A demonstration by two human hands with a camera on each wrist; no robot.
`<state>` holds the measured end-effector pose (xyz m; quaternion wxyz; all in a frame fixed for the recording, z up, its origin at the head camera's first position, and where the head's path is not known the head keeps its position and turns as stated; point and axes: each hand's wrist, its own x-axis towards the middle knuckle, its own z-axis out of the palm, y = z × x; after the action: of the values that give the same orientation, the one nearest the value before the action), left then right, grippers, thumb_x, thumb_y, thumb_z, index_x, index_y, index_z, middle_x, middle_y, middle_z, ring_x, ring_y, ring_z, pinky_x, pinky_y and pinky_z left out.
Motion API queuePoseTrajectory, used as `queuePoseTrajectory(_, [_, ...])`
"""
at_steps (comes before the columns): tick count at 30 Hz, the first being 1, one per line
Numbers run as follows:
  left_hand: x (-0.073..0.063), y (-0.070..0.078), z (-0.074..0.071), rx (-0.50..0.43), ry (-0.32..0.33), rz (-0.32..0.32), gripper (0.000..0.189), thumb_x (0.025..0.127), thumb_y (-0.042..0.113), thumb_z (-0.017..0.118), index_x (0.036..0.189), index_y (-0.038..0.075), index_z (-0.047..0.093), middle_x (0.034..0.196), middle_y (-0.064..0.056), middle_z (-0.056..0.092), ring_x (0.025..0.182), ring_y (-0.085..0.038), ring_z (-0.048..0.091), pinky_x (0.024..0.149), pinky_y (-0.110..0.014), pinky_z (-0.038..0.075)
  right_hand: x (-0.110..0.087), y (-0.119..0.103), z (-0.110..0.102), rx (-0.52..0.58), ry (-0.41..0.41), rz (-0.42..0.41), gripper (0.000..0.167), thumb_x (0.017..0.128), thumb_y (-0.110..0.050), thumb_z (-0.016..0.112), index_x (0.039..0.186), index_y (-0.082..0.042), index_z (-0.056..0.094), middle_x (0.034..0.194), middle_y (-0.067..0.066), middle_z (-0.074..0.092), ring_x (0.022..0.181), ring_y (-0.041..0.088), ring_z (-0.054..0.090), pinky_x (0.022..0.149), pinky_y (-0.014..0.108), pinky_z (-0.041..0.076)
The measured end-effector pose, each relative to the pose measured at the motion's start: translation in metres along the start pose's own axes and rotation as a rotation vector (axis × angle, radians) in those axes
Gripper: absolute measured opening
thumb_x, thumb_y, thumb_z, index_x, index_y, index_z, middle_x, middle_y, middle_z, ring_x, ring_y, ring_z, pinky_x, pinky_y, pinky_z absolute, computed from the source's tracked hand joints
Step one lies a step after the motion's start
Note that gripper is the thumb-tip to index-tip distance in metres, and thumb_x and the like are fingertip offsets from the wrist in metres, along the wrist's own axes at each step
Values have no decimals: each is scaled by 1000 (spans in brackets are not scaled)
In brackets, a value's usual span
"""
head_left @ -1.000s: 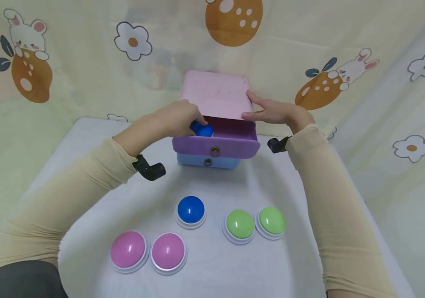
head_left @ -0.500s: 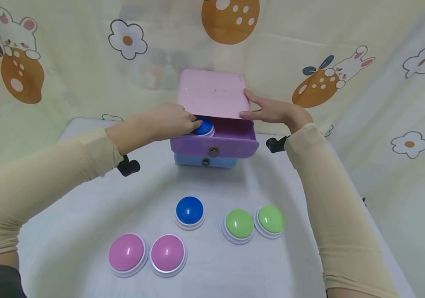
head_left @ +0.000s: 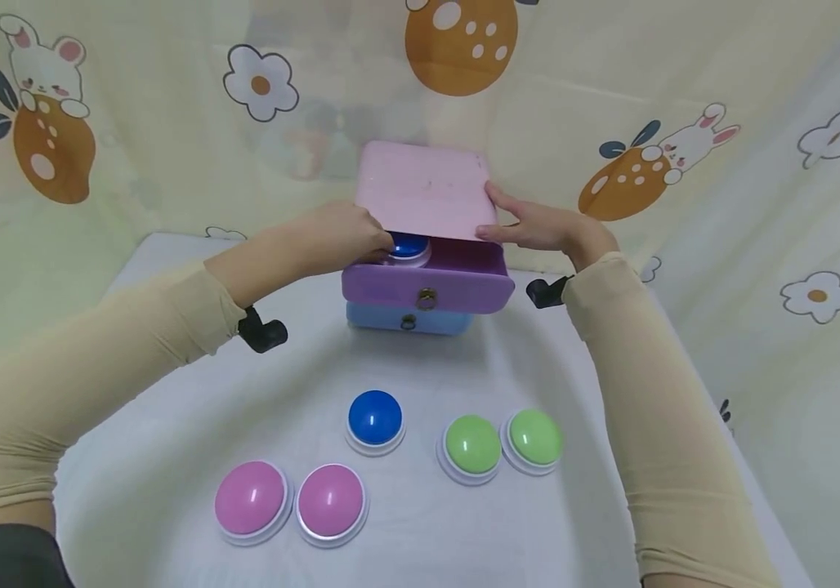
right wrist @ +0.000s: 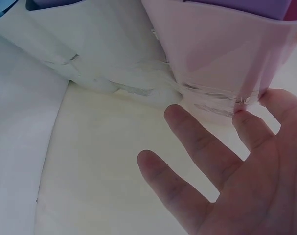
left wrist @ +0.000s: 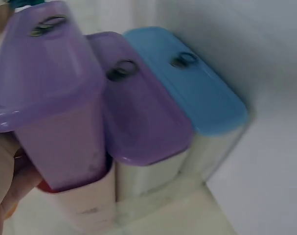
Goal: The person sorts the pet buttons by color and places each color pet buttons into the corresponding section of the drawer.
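Observation:
A small drawer box with a pink top point(head_left: 423, 188) stands at the back of the table. Its upper purple drawer point(head_left: 427, 287) is pulled out; the middle purple drawer point(left wrist: 143, 115) and the blue drawer point(left wrist: 192, 88) below are closed. My left hand point(head_left: 339, 237) reaches into the open drawer from the left, its fingers curled at the left edge of a blue dome button point(head_left: 410, 247) with a white base. Some of those fingertips are hidden. My right hand point(head_left: 538, 224) has its fingers spread, with fingertips against the right side of the pink casing point(right wrist: 212, 54).
On the white cloth in front lie another blue dome button point(head_left: 375, 418), two pink dome buttons point(head_left: 249, 498) and two green dome buttons point(head_left: 473, 444). A patterned curtain point(head_left: 170, 122) hangs close behind the box.
My left hand has lowered the blue button deeper into the drawer, where it now sits level with its white base showing. The left forearm has swung outward; the right hand stays at the casing.

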<state>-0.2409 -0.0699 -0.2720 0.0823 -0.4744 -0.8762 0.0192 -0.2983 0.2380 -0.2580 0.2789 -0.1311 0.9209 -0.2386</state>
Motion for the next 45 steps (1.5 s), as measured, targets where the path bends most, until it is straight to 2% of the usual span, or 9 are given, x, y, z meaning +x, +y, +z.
queuePoseTrajectory(6, [-34, 8, 6, -461, 221, -240, 21, 92, 24, 63, 106, 12, 73, 96, 0, 72, 88, -13, 62, 79, -29, 52, 0, 0, 5, -3, -7, 0, 93, 86, -62, 52, 146, -42, -16, 159, -5, -18, 148, 31, 0, 113, 58, 21])
queuePoseTrajectory(9, [-52, 16, 11, -557, 301, -302, 21, 89, 28, 67, 105, 15, 73, 96, 3, 72, 89, -11, 61, 78, -29, 51, -1, -1, 4, -12, -7, -10, 94, 86, -63, 52, 146, -41, -17, 159, -4, -18, 148, 31, 0, 114, 57, 21])
queuePoseTrajectory(12, [-59, 20, 16, -587, 341, -310, 22, 87, 26, 69, 105, 15, 73, 97, 1, 72, 86, -12, 59, 76, -29, 49, -1, -2, 2, -22, 0, -24, 93, 87, -62, 51, 147, -40, -17, 159, -4, -18, 148, 30, 1, 114, 56, 21])
queuePoseTrajectory(19, [-58, 27, 23, -633, 366, -350, 20, 86, 14, 70, 105, 12, 74, 94, -2, 72, 78, -12, 58, 72, -25, 49, 2, -2, 4, -18, 0, -31, 94, 86, -63, 52, 148, -39, -16, 159, -5, -18, 148, 30, 0, 113, 56, 23])
queuePoseTrajectory(25, [-59, 33, 23, -624, 411, -322, 15, 85, 9, 70, 99, 9, 75, 89, -3, 72, 77, -12, 62, 72, -26, 53, 3, -1, 4, -33, 2, -32, 93, 87, -62, 52, 148, -39, -15, 159, -3, -16, 148, 31, 3, 113, 56, 24])
queuePoseTrajectory(33, [-66, 36, 18, -646, 429, -308, 14, 85, 9, 70, 98, 10, 76, 90, -4, 72, 77, -13, 61, 71, -26, 51, 2, -8, -1, -44, 3, -26, 93, 87, -63, 51, 147, -39, -16, 159, -2, -16, 148, 31, 3, 114, 55, 23])
queuePoseTrajectory(36, [-69, 37, 18, -664, 439, -304, 16, 85, 11, 71, 100, 11, 75, 89, -2, 72, 76, -13, 58, 70, -26, 49, 3, -13, -2, -61, 5, -23, 93, 86, -63, 51, 147, -39, -16, 159, -1, -17, 148, 32, 1, 114, 58, 17])
queuePoseTrajectory(40, [-73, 36, 27, -648, 462, -304, 24, 86, 17, 70, 110, 12, 71, 97, -1, 69, 87, -13, 57, 74, -29, 48, 3, -19, -4, -144, -3, -8, 95, 85, -66, 49, 147, -37, -17, 160, 1, -15, 148, 33, -1, 114, 62, 8])
queuePoseTrajectory(45, [-82, 40, 44, -675, 555, -367, 39, 94, 25, 58, 130, 11, 55, 124, -7, 57, 111, -19, 52, 84, -35, 48, -1, -22, -9, -264, -27, -9, 100, 86, -66, 49, 149, -27, -18, 159, 7, -14, 147, 36, -6, 113, 63, 6])
